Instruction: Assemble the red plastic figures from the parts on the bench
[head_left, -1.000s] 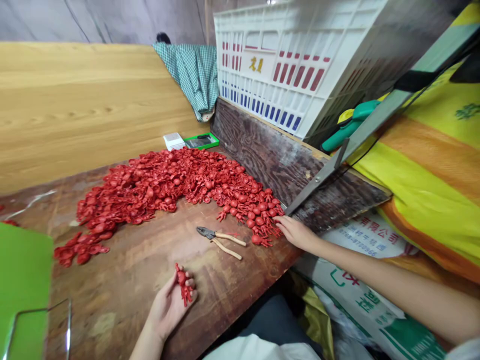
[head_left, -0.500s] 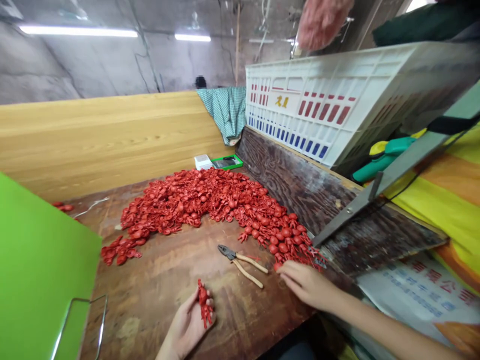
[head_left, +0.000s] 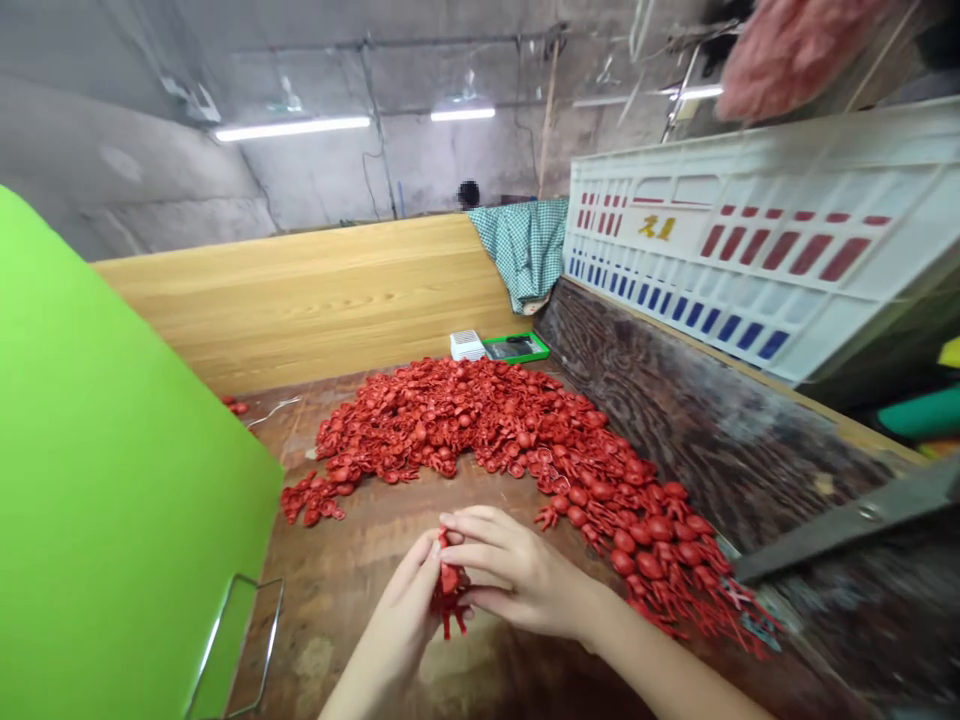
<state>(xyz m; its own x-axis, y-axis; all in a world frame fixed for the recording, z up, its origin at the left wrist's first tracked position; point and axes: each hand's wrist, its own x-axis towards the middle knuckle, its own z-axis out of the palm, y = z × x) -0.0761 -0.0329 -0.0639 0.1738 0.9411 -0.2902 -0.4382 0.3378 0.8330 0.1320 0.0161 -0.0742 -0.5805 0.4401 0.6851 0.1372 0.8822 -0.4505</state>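
Note:
Both hands meet over the wooden tabletop at the near middle. My left hand (head_left: 412, 600) is closed on a small red plastic figure (head_left: 450, 580), whose limbs stick out below the fingers. My right hand (head_left: 517, 575) touches the same figure from the right, its fingertips pinched at the upper end. Whether the right fingers also hold a separate small piece cannot be made out. Beyond the hands spreads a large pile of red plastic figure parts (head_left: 465, 410), with rounded heads and limbs on its right side (head_left: 660, 540). The pliers are out of sight, apparently behind the right hand.
A green panel (head_left: 127, 450) with a wire handle (head_left: 274, 640) stands on the left. At the back are a yellow wooden board (head_left: 337, 310), a white box (head_left: 466, 346) and a green tray (head_left: 536, 345). A white crate (head_left: 675, 260) sits on the dark ledge (head_left: 622, 350) at right.
My right hand has moved left from the pile's near right end to the figure in my left hand. The view has turned left, and the pliers have gone out of sight.

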